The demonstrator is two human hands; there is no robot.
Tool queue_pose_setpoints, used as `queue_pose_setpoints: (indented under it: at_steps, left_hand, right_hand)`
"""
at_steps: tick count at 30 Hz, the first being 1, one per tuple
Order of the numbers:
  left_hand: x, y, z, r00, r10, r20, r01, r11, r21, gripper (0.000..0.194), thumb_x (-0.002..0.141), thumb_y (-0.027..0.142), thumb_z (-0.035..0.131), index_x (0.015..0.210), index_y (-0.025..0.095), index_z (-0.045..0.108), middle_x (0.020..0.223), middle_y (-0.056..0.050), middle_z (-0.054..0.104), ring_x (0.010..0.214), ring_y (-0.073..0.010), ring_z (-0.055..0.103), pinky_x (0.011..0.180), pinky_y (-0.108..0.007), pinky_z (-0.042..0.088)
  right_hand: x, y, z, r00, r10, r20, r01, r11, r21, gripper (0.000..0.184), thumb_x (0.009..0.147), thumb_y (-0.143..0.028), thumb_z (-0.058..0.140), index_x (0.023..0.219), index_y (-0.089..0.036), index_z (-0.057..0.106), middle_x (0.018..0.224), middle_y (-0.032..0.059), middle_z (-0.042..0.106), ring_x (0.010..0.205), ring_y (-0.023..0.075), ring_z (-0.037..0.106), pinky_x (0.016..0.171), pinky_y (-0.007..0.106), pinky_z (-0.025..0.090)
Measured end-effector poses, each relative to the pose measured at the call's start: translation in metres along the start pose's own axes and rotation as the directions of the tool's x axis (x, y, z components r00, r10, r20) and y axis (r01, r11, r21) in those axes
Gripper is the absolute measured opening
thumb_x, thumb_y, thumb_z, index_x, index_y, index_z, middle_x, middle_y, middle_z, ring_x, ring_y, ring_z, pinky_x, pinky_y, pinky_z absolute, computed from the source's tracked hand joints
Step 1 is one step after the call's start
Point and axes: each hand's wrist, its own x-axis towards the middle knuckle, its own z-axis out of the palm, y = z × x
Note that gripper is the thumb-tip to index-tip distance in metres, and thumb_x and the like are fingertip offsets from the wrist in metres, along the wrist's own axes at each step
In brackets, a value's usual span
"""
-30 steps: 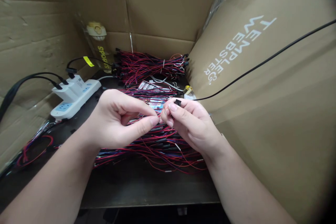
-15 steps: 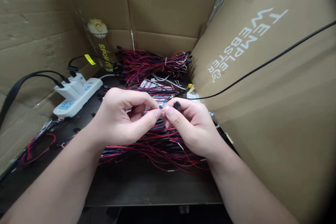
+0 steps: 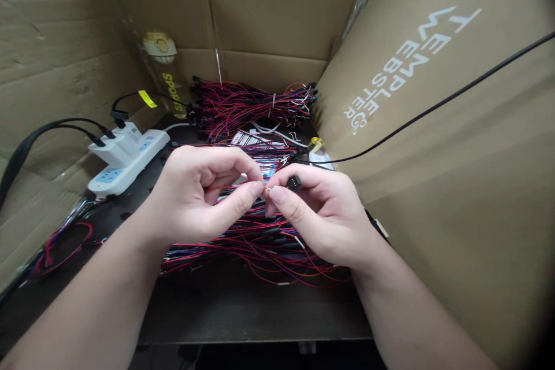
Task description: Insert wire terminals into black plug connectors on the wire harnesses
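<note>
Two bare forearms (image 3: 102, 292), smooth and broad at the lower edge of the frame, taper to narrow, bare wrists (image 3: 158, 225). The left hand (image 3: 191, 199) and right hand (image 3: 323, 228), also bare, have slim fingers and rounded thumbs (image 3: 238, 205). The thumbnails (image 3: 277, 194) appear short, though soft focus blurs their edges.

Head-worn camera looks forward and down from close above left hand (image 3: 186, 199), right hand (image 3: 327, 214); cardboard wall (image 3: 269, 6) beyond.

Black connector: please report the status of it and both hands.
Left hand pinched, contents unclear. Right hand holding black connector. Wires spread beneath; nothing seen blocking the hands.
</note>
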Motion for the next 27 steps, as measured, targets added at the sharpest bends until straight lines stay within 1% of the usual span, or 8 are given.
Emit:
queue_pose_setpoints:
  at_steps: [2,4,8,12,15,21,23,27]
  left_hand:
    - [0.000,0.001,0.000,1.000,0.008,0.005,-0.008,1.000,-0.014,0.008,0.085,0.011,0.072,0.084,0.019,0.069,0.047,0.010,0.033,0.037,-0.0032,0.025,0.037,-0.022,0.017]
    - [0.001,0.002,0.000,0.999,0.047,0.006,-0.047,0.999,-0.014,0.010,0.085,0.008,0.070,0.082,0.018,0.068,0.047,0.010,0.033,0.037,-0.0024,0.025,0.036,-0.020,0.017]
    - [0.003,0.001,0.000,0.994,0.107,0.021,-0.106,0.994,-0.022,0.014,0.083,0.002,0.068,0.082,0.015,0.067,0.048,0.011,0.032,0.038,-0.0014,0.027,0.037,-0.018,0.019]
    - [0.002,0.002,0.001,0.994,0.104,0.037,-0.104,0.994,-0.018,0.015,0.082,0.000,0.068,0.081,0.015,0.067,0.048,0.012,0.033,0.039,-0.0011,0.027,0.037,-0.017,0.020]
    - [0.001,0.003,0.001,0.995,0.082,0.050,-0.082,0.997,-0.013,0.016,0.082,0.000,0.067,0.080,0.015,0.066,0.049,0.011,0.034,0.039,-0.0012,0.026,0.037,-0.018,0.019]
    - [0.001,0.002,0.002,0.995,0.084,0.059,-0.083,0.996,-0.029,0.016,0.082,0.000,0.067,0.080,0.015,0.065,0.050,0.011,0.035,0.040,-0.0009,0.027,0.037,-0.017,0.019]
    - [0.001,0.003,0.002,0.994,0.091,0.057,-0.090,0.996,-0.025,0.016,0.082,-0.001,0.068,0.081,0.015,0.066,0.050,0.011,0.035,0.039,-0.0008,0.027,0.037,-0.017,0.019]
    - [0.001,0.005,0.003,0.993,0.110,0.047,-0.110,0.994,-0.008,0.017,0.082,-0.002,0.067,0.081,0.015,0.066,0.049,0.012,0.034,0.039,-0.0009,0.026,0.037,-0.017,0.019]
  right_hand:
    - [0.000,0.001,-0.001,1.000,-0.029,0.000,0.029,0.998,-0.047,0.011,0.101,-0.027,0.065,0.094,-0.019,0.068,0.081,0.0002,0.068,0.072,0.0117,0.063,0.069,0.025,0.052]
    - [0.001,0.002,-0.002,0.994,-0.109,-0.011,0.107,0.986,-0.126,0.008,0.099,-0.024,0.066,0.094,-0.018,0.068,0.081,0.0005,0.069,0.072,0.0116,0.063,0.069,0.026,0.052]
    - [0.004,0.007,-0.003,0.949,-0.315,-0.004,0.303,0.917,-0.260,0.004,0.094,-0.015,0.069,0.090,-0.015,0.068,0.080,0.0017,0.070,0.073,0.0114,0.065,0.070,0.025,0.052]
    - [0.005,0.009,-0.004,0.912,-0.409,0.019,0.393,0.861,-0.324,0.005,0.091,-0.010,0.069,0.086,-0.013,0.067,0.078,0.0030,0.070,0.073,0.0116,0.064,0.072,0.026,0.052]
    - [0.005,0.010,-0.004,0.897,-0.440,0.033,0.421,0.831,-0.363,0.006,0.089,-0.009,0.068,0.086,-0.012,0.067,0.078,0.0044,0.068,0.072,0.0123,0.061,0.071,0.028,0.052]
    - [0.005,0.012,-0.003,0.877,-0.479,0.031,0.456,0.812,-0.365,0.008,0.087,-0.006,0.069,0.084,-0.013,0.065,0.078,0.0039,0.067,0.072,0.0123,0.059,0.069,0.028,0.050]
    - [0.004,0.012,-0.002,0.884,-0.467,0.020,0.443,0.824,-0.353,0.010,0.086,-0.005,0.068,0.082,-0.014,0.064,0.076,0.0033,0.066,0.071,0.0121,0.058,0.069,0.028,0.050]
    - [0.004,0.012,-0.001,0.915,-0.402,-0.020,0.380,0.879,-0.288,0.012,0.085,-0.006,0.068,0.080,-0.015,0.061,0.073,0.0008,0.063,0.070,0.0113,0.057,0.069,0.027,0.049]
